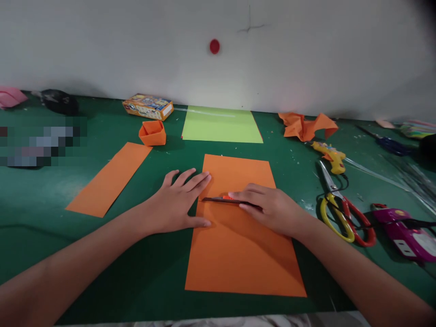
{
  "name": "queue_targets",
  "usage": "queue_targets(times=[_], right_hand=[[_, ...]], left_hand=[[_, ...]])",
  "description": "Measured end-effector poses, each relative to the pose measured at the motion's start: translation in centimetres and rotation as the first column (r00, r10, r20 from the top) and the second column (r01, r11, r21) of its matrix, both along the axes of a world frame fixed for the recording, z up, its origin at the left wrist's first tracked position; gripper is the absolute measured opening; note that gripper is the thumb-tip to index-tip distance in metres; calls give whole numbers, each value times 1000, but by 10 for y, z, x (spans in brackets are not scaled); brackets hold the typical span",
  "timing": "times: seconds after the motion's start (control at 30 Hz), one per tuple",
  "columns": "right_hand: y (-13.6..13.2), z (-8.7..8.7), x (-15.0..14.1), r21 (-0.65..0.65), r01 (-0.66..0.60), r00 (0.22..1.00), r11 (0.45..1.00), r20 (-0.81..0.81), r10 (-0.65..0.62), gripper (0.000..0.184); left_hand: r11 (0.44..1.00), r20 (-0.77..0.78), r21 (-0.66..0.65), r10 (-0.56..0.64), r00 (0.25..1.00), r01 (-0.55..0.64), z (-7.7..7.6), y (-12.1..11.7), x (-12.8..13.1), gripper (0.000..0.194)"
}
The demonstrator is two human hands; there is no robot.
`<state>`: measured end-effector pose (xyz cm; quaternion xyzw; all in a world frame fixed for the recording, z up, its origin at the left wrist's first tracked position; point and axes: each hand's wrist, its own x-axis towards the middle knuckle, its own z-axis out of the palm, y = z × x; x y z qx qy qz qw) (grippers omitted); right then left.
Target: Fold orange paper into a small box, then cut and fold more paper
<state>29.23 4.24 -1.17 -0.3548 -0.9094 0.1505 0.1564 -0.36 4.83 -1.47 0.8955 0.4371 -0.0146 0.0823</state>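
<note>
A large orange sheet of paper (pixel 241 268) lies on the green table in front of me. My left hand (pixel 173 200) rests at its left edge with fingers spread and open, fingertips and thumb on the paper. My right hand (pixel 269 204) is closed round a utility knife (pixel 218 200), dark and thin with an orange-red part. The knife lies across the upper half of the sheet, its tip pointing left toward the gap between my left thumb and fingers. Part of its handle is hidden by my right fingers.
Left are an orange paper strip (pixel 112 179), a folded orange paper ring (pixel 152 133) and a small box (pixel 148 106). Green paper (pixel 222 126) lies by the wall. Right are crumpled orange paper (pixel 306 127), a yellow glue gun (pixel 330 156), scissors (pixel 340 204) and a purple power strip (pixel 403 231).
</note>
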Motion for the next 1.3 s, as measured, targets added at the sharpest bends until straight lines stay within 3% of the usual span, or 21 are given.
queue_targets(times=[0.2, 1.3], right_hand=[[1, -5, 3, 4, 0, 1000, 1000, 14, 0, 39], [0, 6, 2, -80, 51, 998, 995, 42, -48, 40]], left_hand=[[1000, -32, 10, 5, 999, -4, -3, 0, -1, 108], [999, -13, 50, 6, 1000, -6, -2, 0, -1, 107]])
